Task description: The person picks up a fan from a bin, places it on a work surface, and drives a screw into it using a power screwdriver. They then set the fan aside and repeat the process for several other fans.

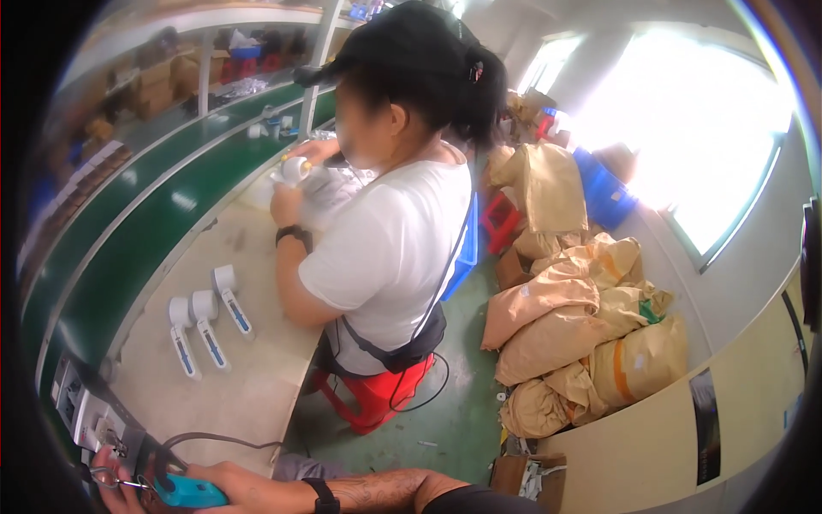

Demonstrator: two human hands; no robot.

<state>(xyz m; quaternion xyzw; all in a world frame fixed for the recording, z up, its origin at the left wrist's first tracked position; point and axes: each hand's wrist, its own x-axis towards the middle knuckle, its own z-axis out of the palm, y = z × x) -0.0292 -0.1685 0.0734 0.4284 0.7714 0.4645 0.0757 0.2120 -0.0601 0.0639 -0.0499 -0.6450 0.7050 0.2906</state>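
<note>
1. Wrapped around a small turquoise tool [190, 492], the right hand [244, 490] is seen at the lower edge with fingers closed on the body; the tool's tip is aimed leftward at a metal clip [107, 476], which the left hand [110, 484] appears to pinch, though that hand is cut by the rim and its fingers cannot be told for certain; both are kept close over the bench corner, probably so the work is steadied.
2. Beyond, a long green conveyor belt [128, 257] is curved along the pale workbench [248, 385], so parts can be passed between seats.
3. Paper sacks [565, 334] are heaped on the floor to the right, out of the walkway.
4. Seated on a red stool [377, 398], a co-worker [385, 248] is bent over a white part [295, 169] held in both hands.
5. Three white devices [205, 325] are laid side by side on the bench, within reach.
6. A dark cable [223, 439] is trailed toward a socket strip [81, 403].
</note>
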